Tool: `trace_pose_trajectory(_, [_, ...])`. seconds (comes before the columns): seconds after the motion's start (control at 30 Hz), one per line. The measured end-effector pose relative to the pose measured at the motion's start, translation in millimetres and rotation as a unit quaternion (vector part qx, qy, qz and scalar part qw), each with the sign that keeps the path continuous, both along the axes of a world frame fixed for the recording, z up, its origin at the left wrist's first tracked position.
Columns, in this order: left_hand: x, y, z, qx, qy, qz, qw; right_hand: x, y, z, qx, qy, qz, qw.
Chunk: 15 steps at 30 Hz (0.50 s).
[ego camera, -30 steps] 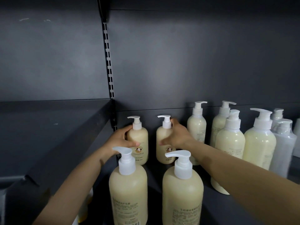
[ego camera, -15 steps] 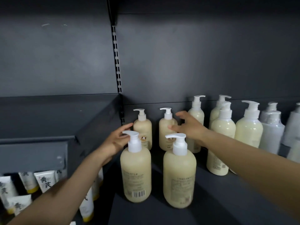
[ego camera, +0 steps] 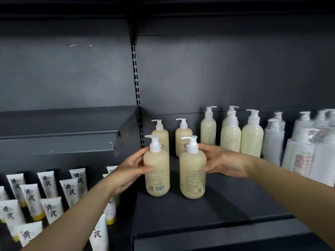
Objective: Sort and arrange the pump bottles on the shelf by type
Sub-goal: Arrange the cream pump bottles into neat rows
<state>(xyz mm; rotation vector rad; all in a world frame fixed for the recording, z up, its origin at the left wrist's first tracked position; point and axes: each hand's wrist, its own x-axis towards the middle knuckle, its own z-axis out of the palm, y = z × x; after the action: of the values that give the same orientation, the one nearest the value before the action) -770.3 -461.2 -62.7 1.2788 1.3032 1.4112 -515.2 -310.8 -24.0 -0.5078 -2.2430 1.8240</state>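
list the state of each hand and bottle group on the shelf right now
left hand: gripping front left bottle
right hand: gripping front right bottle
two back tan bottles: upright, untouched
pale yellow bottles: upright, grouped
white bottles: upright, blurred
tubes: standing, lower left shelf

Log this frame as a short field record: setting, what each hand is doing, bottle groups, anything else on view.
setting: dark metal shelf, head view
left hand: wrapped around front left beige pump bottle
right hand: against the side of front right beige pump bottle
behind them: two smaller beige pump bottles, upright
right of those: pale cream pump bottles
far right: white pump bottles, blurred
lower left: white tubes with black characters
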Motion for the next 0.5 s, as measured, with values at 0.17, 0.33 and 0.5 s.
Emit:
trace_pose_trajectory(0.17, [9, 6, 4, -0.019, 0.061, 0.062, 0.996, -9, -3, -6, 0.098, -0.023, -0.034, 0.994])
trace_pose_trajectory(0.33, [26, 17, 2, -0.01, 0.103, 0.115, 0.988, -15, -5, -12, 0.159, -0.016, -0.131, 0.978])
trace_pose_trajectory(0.5, [33, 41, -1, -0.001, 0.096, 0.172, 0.98, -31, -5, -18, 0.215, -0.003, -0.254, 0.943])
